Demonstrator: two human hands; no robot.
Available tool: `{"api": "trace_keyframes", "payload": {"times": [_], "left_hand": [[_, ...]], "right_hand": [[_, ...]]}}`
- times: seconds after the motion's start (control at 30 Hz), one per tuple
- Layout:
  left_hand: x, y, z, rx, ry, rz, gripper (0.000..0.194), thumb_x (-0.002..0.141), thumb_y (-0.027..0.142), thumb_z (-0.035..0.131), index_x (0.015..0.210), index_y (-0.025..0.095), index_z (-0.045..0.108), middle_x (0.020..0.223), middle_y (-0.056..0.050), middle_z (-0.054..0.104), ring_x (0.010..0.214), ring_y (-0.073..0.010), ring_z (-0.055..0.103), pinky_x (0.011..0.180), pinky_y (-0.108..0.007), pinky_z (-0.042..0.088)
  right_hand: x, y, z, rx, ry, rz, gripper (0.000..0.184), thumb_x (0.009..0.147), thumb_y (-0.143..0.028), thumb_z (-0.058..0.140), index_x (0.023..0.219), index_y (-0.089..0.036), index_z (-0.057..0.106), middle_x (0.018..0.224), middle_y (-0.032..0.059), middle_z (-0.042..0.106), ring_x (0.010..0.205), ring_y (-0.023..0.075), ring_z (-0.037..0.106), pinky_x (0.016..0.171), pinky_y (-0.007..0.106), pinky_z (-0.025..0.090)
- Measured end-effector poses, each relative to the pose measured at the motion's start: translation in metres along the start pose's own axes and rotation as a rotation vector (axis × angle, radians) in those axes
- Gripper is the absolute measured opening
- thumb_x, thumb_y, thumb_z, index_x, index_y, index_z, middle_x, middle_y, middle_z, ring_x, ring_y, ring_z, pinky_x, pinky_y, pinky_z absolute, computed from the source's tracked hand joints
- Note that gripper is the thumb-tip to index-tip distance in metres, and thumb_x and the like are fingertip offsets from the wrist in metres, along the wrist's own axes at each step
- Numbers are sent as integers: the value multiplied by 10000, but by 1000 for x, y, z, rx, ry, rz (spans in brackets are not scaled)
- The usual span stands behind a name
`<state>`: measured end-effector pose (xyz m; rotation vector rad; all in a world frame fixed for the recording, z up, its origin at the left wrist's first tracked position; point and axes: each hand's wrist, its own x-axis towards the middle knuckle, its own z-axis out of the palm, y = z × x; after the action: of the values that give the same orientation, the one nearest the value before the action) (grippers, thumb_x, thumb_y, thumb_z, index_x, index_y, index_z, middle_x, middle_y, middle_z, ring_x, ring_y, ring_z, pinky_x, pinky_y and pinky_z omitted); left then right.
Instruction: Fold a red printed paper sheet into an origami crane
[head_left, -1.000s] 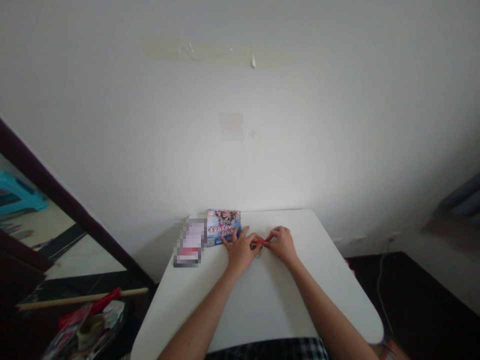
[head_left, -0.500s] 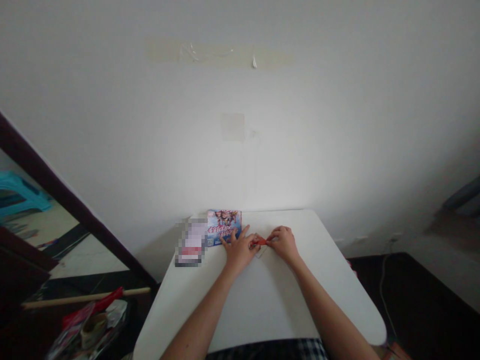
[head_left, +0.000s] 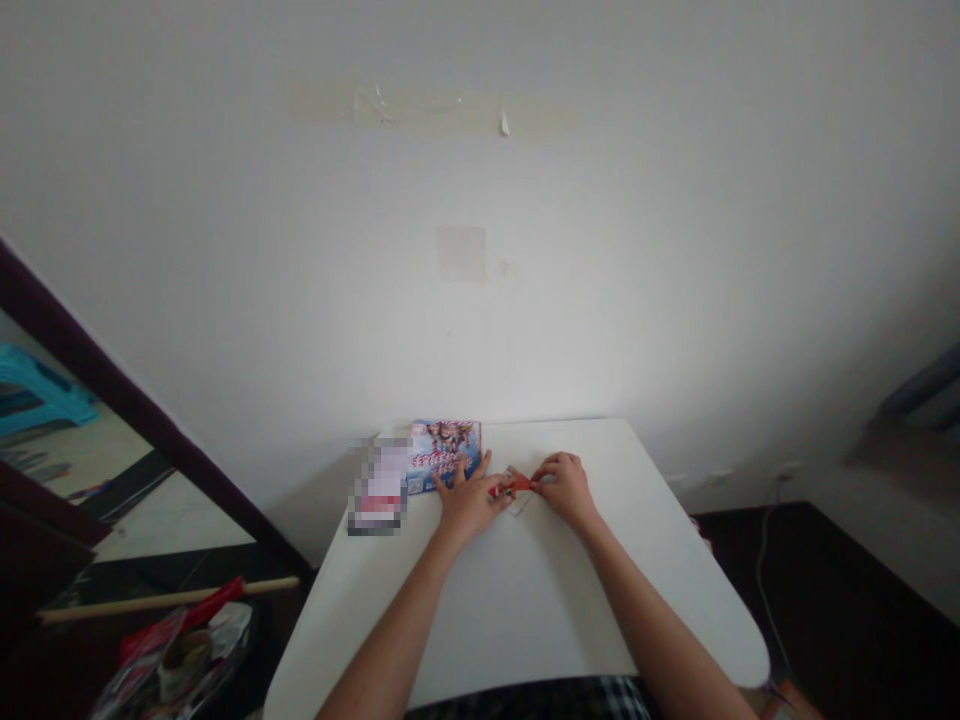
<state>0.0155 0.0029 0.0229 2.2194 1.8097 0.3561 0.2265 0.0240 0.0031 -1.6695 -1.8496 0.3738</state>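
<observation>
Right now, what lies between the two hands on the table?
In the head view, a small red piece lies between the left hand and right hand, both touching it.

Soft, dim light fell brightest on the wall (head_left: 525, 330) above the surface (head_left: 525, 590), corners darkened, edges bent by wide-angle distortion, and one patch (head_left: 381, 486) was pixelated.
</observation>
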Motion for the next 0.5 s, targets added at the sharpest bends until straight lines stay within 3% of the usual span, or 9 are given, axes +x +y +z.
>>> {"api": "trace_keyframes", "payload": {"times": [0.3, 0.5], "left_hand": [[-1, -9, -3, 4, -43, -2, 367, 842, 558, 605, 1205, 609, 622, 1621, 119, 326, 1515, -468, 103, 1050, -858, 46], [-6, -5, -6, 13, 21, -12, 392, 816, 585, 638, 1208, 593, 631, 1601, 92, 378, 1508, -457, 129, 1092, -819, 29]], "right_hand": [[-1, 0, 1, 8, -4, 4, 82, 714, -258, 780, 786, -291, 800, 1032, 44, 681, 1115, 248, 536, 975, 337, 402], [-4, 2, 1, -21, 14, -34, 74, 764, -283, 759, 824, -309, 793, 1047, 39, 671, 1131, 248, 526, 993, 355, 381]]}}
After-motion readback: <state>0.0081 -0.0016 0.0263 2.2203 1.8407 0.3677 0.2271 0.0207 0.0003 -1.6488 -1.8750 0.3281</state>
